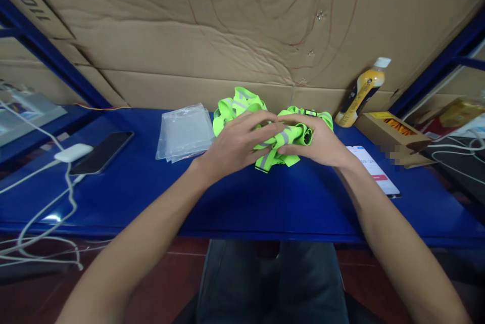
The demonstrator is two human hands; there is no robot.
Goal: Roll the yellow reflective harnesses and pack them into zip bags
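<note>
A bundle of neon-yellow reflective straps (288, 137) with grey bands lies between my hands on the blue table. My left hand (237, 142) curves over it from the left, fingers bent and touching the webbing. From the right, my right hand (322, 143) grips the bundle, thumb in front and fingers behind; a rolled strap end shows by the thumb. Looser loops of the same strap (240, 104) rise behind my left hand. A black buckle (310, 112) shows behind my right fingers. My hands cover part of the bundle.
Clear plastic bags (185, 133) lie stacked to the left. Farther left are a dark phone (103, 153), a white case (74, 152) and white cables. On the right stand a yellow bottle (361, 92), a lit phone (373, 170) and an open cardboard box (394, 137). Cardboard (189, 51) walls the back.
</note>
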